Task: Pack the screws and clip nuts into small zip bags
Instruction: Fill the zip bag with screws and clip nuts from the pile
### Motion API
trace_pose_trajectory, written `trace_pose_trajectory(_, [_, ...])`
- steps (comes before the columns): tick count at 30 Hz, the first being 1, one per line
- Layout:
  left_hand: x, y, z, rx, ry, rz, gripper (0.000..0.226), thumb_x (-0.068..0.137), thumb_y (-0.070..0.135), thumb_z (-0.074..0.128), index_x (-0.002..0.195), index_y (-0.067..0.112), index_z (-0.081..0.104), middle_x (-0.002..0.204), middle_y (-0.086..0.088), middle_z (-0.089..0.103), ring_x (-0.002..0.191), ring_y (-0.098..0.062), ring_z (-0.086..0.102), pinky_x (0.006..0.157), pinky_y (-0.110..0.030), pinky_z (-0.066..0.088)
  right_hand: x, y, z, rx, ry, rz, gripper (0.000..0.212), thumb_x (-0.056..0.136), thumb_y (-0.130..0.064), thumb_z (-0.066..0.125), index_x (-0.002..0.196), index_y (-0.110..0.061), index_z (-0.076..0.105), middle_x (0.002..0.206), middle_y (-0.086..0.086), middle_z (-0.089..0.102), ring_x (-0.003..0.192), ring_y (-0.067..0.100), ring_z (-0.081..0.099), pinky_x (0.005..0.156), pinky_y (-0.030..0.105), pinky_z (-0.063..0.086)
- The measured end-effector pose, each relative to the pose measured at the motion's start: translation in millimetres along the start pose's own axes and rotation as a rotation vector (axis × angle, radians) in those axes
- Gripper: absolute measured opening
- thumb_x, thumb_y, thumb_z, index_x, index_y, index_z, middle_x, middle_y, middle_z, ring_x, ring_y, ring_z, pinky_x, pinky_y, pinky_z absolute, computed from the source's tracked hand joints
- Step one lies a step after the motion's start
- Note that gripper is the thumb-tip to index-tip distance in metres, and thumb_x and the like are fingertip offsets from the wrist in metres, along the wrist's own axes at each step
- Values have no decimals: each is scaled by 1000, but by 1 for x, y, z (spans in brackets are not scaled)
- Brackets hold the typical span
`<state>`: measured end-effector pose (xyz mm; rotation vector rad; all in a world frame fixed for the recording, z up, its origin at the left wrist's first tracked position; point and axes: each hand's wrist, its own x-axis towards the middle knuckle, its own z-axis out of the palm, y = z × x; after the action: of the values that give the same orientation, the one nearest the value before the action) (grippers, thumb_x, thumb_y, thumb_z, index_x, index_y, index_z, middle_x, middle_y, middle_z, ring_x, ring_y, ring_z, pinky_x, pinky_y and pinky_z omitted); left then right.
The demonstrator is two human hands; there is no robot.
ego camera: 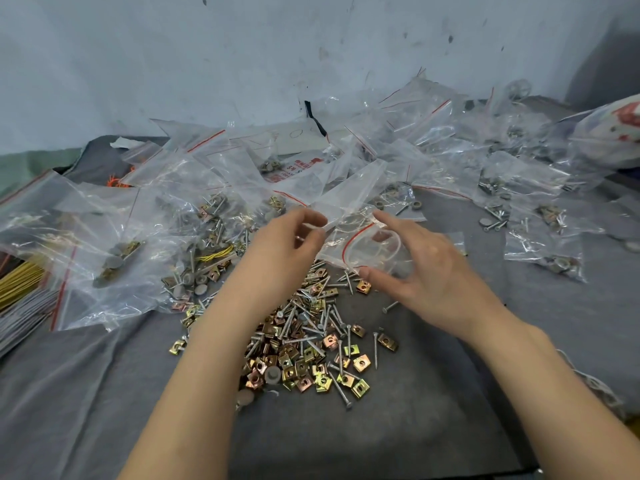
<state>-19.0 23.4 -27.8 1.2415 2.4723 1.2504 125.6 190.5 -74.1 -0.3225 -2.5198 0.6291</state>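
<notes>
Scuffed pale wall (242, 46) at the back, grey cloth over the table (433, 393), and a big loose pile (311, 327) of screws (294, 340) and clip nuts (360, 362) dumped in the middle. Both hands are up just behind the pile, sharing one small bag (349, 244) with a red zip stripe. Left hand (287, 247) pinches the bag's left edge between thumb and fingertips; right hand (426, 271) is spread fairly wide, thumb on the near corner and forefinger up at the far one, with another finger showing through the plastic. Looks to me like the step is getting the mouth open, and the bag seems empty so far. Tip, for what it's worth: peel the two lips apart at the stripe rather than tugging the whole film, then hold the mouth round and low over the pile so the parts drop straight in and screw tips don't snag the plastic. Filled bags (114, 258) are heaped left of the pile, and more bags (543, 251) lie to its right and behind.
</notes>
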Motion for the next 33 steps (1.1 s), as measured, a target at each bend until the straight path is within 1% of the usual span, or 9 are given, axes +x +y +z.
trace_pose_trajectory(3, [-9,-10,-7,231,-89,18,18,101,32,51,116,31,62,97,16,63,86,3,59,71,-17,46,-1,0,1,-14,8,9,78,85,-70,54,152,-34,33,136,-9,59,125,15,53,108,44,41])
trace_pose_trajectory(6, [-19,-16,-12,362,-188,31,23,101,31,50,121,29,62,106,13,65,97,-5,61,84,-28,51,-2,0,0,-13,9,4,79,85,-70,54,152,-34,33,136,-10,58,125,14,53,108,42,41])
trace_pose_trajectory(8, [-24,-18,-15,403,-216,46,25,101,29,51,123,28,63,113,12,64,104,-7,59,93,-32,49,-2,-1,0,-10,5,5,79,85,-71,52,152,-34,33,135,-9,59,124,15,54,107,44,42])
trace_pose_trajectory(12, [-28,-21,-25,419,-238,75,21,100,30,52,118,33,63,112,17,63,106,-4,57,92,-29,48,-1,-2,0,-13,-1,4,80,85,-72,51,153,-35,31,134,-9,59,122,16,55,107,43,42])
trace_pose_trajectory(15, [-32,-22,-29,433,-318,90,14,99,35,54,109,40,63,112,21,61,110,-3,53,99,-35,46,-1,-1,0,-16,-12,10,81,84,-73,50,153,-38,28,136,-9,58,125,16,53,109,43,40])
trace_pose_trajectory(20, [-43,-22,-26,533,-432,46,11,97,43,53,101,43,63,124,18,48,123,-10,38,108,-40,34,-1,-2,1,-13,8,9,79,85,-70,54,153,-39,28,135,-11,58,122,10,49,103,33,36])
trace_pose_trajectory(25, [-49,-20,-23,642,-403,66,16,99,42,51,109,43,63,133,15,44,130,-13,33,108,-38,32,-2,-2,2,-6,14,15,78,84,-69,54,152,-40,29,132,-12,58,112,-2,43,100,29,33])
trace_pose_trajectory(29, [-51,-17,-14,739,-349,78,19,99,43,49,113,39,61,137,11,44,128,-16,38,106,-37,32,-3,-3,1,-4,21,9,79,84,-69,54,152,-38,30,129,-12,60,115,5,49,100,30,34])
trace_pose_trajectory(33, [-51,-18,-8,787,-333,50,24,100,46,47,118,32,55,137,8,43,127,-18,39,105,-38,34,-4,-4,0,-10,45,-7,78,85,-69,54,151,-35,33,129,-13,59,101,-11,37,95,31,34])
